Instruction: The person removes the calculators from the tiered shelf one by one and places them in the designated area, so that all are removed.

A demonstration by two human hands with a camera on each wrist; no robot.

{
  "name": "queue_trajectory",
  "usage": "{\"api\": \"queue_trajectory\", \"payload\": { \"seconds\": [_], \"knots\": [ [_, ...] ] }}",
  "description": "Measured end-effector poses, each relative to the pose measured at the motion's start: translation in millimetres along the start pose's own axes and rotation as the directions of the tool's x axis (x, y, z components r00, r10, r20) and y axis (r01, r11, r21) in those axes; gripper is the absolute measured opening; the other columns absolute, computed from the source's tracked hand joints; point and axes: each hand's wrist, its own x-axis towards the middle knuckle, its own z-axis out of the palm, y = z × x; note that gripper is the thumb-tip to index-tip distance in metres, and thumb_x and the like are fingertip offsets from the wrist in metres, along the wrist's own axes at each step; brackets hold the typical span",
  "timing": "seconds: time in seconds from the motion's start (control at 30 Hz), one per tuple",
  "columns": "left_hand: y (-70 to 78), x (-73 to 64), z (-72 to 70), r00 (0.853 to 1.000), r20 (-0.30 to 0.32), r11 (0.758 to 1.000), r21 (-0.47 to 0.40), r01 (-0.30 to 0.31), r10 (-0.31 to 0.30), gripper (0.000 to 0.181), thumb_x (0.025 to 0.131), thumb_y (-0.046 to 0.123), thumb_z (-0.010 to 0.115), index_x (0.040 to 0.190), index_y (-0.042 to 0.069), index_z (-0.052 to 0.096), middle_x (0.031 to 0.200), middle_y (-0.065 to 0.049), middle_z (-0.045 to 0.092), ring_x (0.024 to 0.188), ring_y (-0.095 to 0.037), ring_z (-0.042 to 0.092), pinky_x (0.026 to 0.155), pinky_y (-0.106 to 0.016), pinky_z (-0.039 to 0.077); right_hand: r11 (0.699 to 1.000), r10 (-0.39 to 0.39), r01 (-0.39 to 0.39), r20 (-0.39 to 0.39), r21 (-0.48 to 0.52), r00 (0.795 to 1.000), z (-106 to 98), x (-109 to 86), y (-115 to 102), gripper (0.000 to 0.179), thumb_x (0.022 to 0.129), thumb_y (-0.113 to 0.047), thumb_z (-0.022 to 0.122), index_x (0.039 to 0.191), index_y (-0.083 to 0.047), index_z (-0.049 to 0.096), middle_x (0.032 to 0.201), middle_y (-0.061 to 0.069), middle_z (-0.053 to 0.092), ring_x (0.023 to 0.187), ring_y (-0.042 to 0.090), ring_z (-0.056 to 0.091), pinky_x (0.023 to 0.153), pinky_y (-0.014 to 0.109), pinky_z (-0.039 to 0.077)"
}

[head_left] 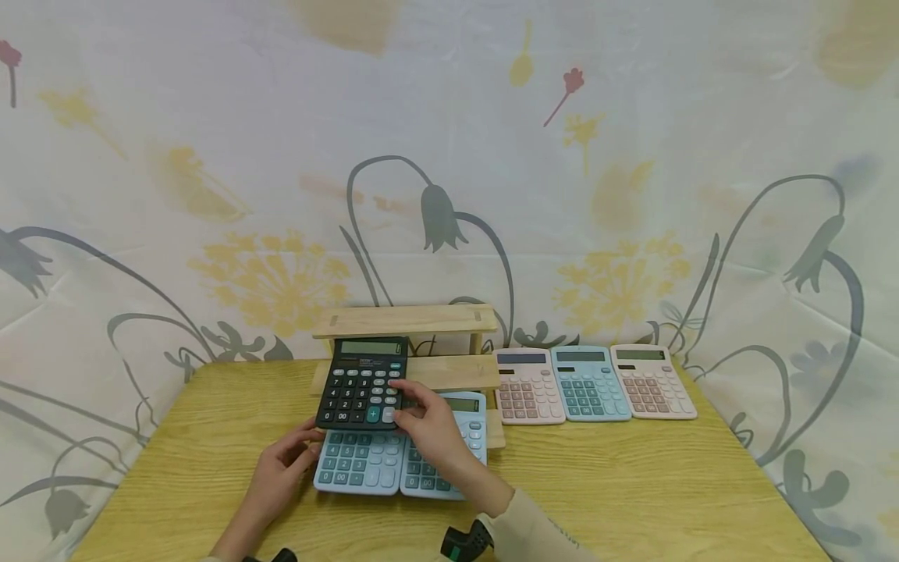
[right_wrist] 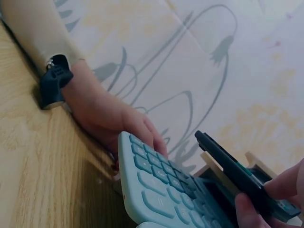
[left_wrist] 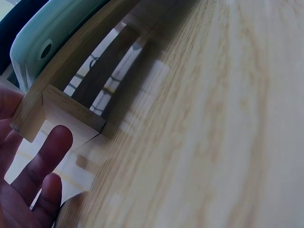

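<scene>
R hand (head_left: 434,431) pinches black calc (head_left: 361,386) by its R edge, prob. to steer it face-up; it's tilted, above the L blue calc (head_left: 360,464), in front of the stepped rack (head_left: 410,318). L hand (head_left: 276,472) loose, fingers by rack's L end, likely steadying. R blue calc (head_left: 424,472) alongside; tilt prob. keeps screens readable. Pink calc (head_left: 530,390), far blue calc (head_left: 591,386), cream calc (head_left: 653,382) lined up R of rack. Legible on black: 7 8 9, 0, 00, +; brand text too small.
</scene>
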Motion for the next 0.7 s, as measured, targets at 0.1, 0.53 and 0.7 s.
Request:
{"api": "queue_trajectory", "payload": {
  "seconds": [0.1, 0.53, 0.7],
  "knots": [
    [1.6, -0.1, 0.0, 1.000, -0.001, 1.000, -0.012, 0.005, -0.005, 0.012, 0.095, 0.003, 0.063, 0.104, 0.003, 0.071, 0.137, -0.024, 0.056, 0.080, -0.010, 0.059, 0.068, -0.025, 0.049, 0.999, 0.014, -0.014, 0.007, 0.036, 1.000, 0.1, -0.1, -1.4, 0.044, 0.095, 0.001, 0.061, 0.137, -0.012, 0.058, 0.133, 0.016, 0.054, 0.101, 0.023, 0.065, 0.080, 0.034, 0.056],
    [2.8, -0.6, -0.1, 0.999, 0.001, 0.999, -0.011, 0.037, -0.037, 0.012, 0.095, 0.004, 0.063, 0.104, 0.004, 0.072, 0.138, -0.023, 0.056, 0.085, -0.009, 0.060, 0.070, -0.024, 0.049, 0.998, 0.032, -0.032, 0.011, 0.053, 0.999, 0.2, -0.9, -2.0, 0.040, 0.097, 0.003, 0.057, 0.136, -0.005, 0.058, 0.136, 0.014, 0.054, 0.100, 0.021, 0.064, 0.082, 0.033, 0.055],
    [2.5, 0.6, -0.2, 0.999, 0.007, 0.999, 0.007, 0.032, -0.033, 0.012, 0.096, 0.005, 0.063, 0.104, 0.005, 0.072, 0.138, -0.023, 0.056, 0.092, -0.006, 0.061, 0.071, -0.024, 0.049, 0.996, 0.038, -0.038, 0.012, 0.079, 0.999, -1.0, -0.5, -2.4, 0.040, 0.097, 0.004, 0.055, 0.137, -0.004, 0.057, 0.139, 0.015, 0.053, 0.099, 0.019, 0.063, 0.081, 0.033, 0.055]
  ]
}}
